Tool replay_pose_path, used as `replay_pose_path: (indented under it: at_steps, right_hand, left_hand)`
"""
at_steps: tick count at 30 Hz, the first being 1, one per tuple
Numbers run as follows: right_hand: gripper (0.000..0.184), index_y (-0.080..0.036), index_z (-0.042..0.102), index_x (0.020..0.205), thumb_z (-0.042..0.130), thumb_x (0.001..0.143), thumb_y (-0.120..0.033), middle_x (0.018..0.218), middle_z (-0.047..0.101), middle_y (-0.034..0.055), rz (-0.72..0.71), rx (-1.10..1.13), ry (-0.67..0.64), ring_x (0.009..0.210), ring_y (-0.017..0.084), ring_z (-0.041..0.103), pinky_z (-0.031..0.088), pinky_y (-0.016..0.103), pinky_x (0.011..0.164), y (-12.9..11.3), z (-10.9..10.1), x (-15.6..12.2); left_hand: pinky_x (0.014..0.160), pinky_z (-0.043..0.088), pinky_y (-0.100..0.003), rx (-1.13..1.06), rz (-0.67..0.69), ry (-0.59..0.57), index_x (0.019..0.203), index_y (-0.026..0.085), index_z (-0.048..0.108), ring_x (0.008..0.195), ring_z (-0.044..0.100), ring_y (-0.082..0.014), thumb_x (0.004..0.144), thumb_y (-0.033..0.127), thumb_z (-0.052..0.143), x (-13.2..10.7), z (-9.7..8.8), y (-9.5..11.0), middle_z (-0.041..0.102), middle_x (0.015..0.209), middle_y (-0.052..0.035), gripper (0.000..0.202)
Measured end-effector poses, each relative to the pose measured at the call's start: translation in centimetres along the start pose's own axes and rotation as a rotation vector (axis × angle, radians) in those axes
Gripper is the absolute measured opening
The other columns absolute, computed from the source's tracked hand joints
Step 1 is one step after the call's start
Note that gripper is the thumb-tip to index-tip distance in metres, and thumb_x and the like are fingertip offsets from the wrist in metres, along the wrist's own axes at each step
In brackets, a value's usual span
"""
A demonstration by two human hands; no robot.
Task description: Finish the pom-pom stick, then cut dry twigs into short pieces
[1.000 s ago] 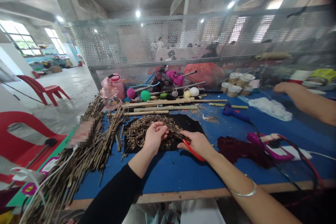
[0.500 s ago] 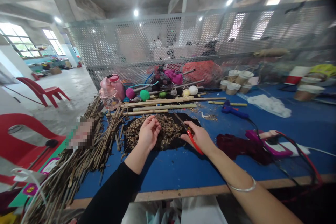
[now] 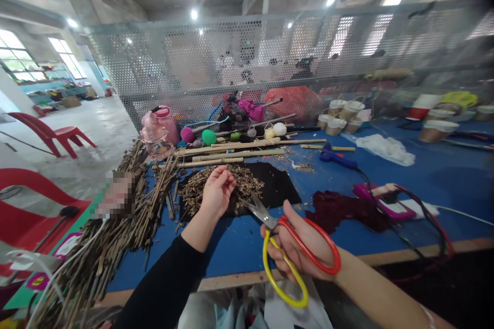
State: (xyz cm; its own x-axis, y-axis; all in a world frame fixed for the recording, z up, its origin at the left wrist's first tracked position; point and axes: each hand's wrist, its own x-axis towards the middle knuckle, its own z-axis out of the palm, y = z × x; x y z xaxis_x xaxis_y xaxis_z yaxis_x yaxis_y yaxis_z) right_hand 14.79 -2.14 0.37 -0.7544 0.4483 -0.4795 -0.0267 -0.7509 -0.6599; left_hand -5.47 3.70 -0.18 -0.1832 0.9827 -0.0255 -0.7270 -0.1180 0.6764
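Note:
My left hand (image 3: 216, 194) is pinched closed above a heap of short brown twig cuttings (image 3: 196, 185). Whatever lies between its fingertips is too small to make out. Nearer the table's front edge, my right hand (image 3: 299, 244) holds scissors (image 3: 263, 213) with one red and one yellow handle loop. Their blades are parted and point up and left, toward the cuttings. Under the heap lies a black cloth (image 3: 276, 185), its right part bare. To the left, long dry stalks (image 3: 127, 226) are piled along the table edge.
Bamboo sticks (image 3: 247, 154) and coloured yarn balls (image 3: 209, 137) lie behind the heap, beside a pink jug (image 3: 160, 133). On the right are a blue glue gun (image 3: 339, 158), dark red cloth (image 3: 339, 211), a purple power strip (image 3: 386, 203) with cords, and paper cups (image 3: 335, 126).
My right hand has come down toward the front edge with the scissors, turning palm up and spreading the blades. My left hand stays pinched over the heap. The view has shifted slightly.

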Motion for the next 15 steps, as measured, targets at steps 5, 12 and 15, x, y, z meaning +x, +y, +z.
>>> replay_pose_path:
  at_steps: [5,12,15]
  right_hand:
    - [0.072,-0.02,0.05,0.092,0.009,0.077,-0.078,0.054,0.046,-0.0036,-0.055,0.027,0.101,0.04,0.01,0.046,0.039,0.019,0.035,-1.1,0.8,3.4]
    - [0.052,-0.02,0.05,0.082,0.024,0.087,-0.064,0.043,0.033,-0.0088,-0.112,0.11,0.226,0.028,0.004,0.024,0.021,0.012,0.026,-0.8,-0.2,4.0]
    - [0.055,-0.021,0.051,0.09,0.026,0.083,-0.07,0.05,0.043,-0.0053,-0.162,0.159,0.173,0.035,0.008,0.039,0.035,0.017,0.032,-0.1,-0.4,2.8]
  left_hand:
    - [0.059,0.046,-0.017,-0.008,0.007,-0.018,0.086,0.016,0.056,0.058,0.054,-0.005,0.067,0.015,0.07,-0.1,-0.2,0.3,0.056,0.067,0.0037,0.024]
    - [0.059,0.046,-0.017,-0.013,0.012,-0.009,0.085,0.016,0.055,0.058,0.054,-0.005,0.067,0.015,0.07,0.1,-0.4,0.4,0.055,0.067,0.004,0.024]
    - [0.059,0.047,-0.017,-0.024,0.006,-0.007,0.085,0.016,0.055,0.058,0.054,-0.0051,0.068,0.014,0.069,0.1,-0.4,0.5,0.056,0.066,0.0038,0.022]
